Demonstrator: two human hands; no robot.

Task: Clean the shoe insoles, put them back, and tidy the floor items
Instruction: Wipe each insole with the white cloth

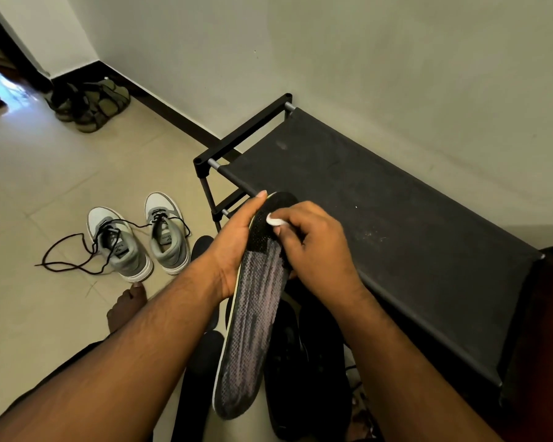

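A long insole (253, 323), black at the toe and worn grey along its length, is held up in front of me. My left hand (237, 237) grips its upper left edge, thumb up along the toe. My right hand (313, 240) pinches a small white wipe (273, 220) and presses it on the black toe area. Beneath the insole, dark shoes (304, 362) lie on the floor, partly hidden by my arms. A pair of grey sneakers (141, 240) with loose black laces stands to the left.
A black shoe rack (380, 199) with a dusty fabric top stands along the wall at right. Olive sandals (90, 103) sit in the far left corner by a doorway. My bare foot (126, 307) rests on the beige floor tiles.
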